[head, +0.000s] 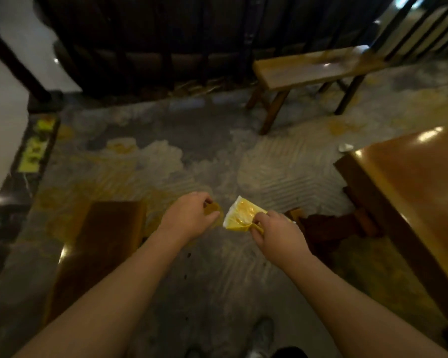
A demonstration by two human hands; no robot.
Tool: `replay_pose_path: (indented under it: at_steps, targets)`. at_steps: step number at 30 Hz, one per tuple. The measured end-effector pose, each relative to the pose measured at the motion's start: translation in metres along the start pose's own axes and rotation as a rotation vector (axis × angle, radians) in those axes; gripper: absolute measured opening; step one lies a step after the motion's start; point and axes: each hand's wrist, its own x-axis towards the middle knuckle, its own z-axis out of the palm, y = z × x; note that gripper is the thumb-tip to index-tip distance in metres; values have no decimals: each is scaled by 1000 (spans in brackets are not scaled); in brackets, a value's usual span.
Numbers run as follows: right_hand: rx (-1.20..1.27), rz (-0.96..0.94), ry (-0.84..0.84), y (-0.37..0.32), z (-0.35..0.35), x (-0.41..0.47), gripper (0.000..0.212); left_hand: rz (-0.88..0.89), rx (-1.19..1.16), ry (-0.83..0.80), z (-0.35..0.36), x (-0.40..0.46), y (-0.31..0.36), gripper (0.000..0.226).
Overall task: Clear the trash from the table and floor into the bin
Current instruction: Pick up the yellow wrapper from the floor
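My right hand grips a crumpled yellow and white snack wrapper by its lower corner, held out over the carpet in front of me. My left hand is beside it, a little to the left, with fingers curled; a small brownish thing shows at its fingertips, too blurred to name. A small white scrap lies on the floor by the table's far corner. No bin is in view.
A glossy wooden table fills the right side. One wooden bench stands at my lower left, another at the back right. A dark wooden partition runs across the back. Patterned carpet spreads between them.
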Motion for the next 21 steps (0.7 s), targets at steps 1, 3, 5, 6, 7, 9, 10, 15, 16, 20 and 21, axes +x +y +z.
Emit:
replay_pose_path:
  at_steps: [1,3,5,6,7,9,10,15,16,20,21]
  targets:
    - [13,15,34,6,-16,6,26,26,24,14,-13,8,12,38]
    - [43,34,76,22,-40,20,24,67,66,41,-31,23,34,38]
    - [74,55,132,44,-58,39,22,111,101,56,-44,46,54,38]
    - [79,63,153,53,-64,48,22,123,110,62,-49,57,61,39]
    - [87,68,176,66,-71,57,22,135,121,65,-54,70,71,39]
    - [117,85,198,91,-85,77,24,135,136,69,-61,94,92,40]
    - [134,100,211,109,-95,90,24,139,147,73,-64,113,107,40]
    - [198,169,250,168,-130,128,22,188,130,31,-69,179,159,38]
    - [193,178,250,178,-137,136,22,206,133,35,-68,193,168,38]
    - [175,231,202,211,-159,180,26,233,119,32,-66,254,192,40]
    - [173,243,196,218,-162,191,26,245,114,22,-65,269,196,39]
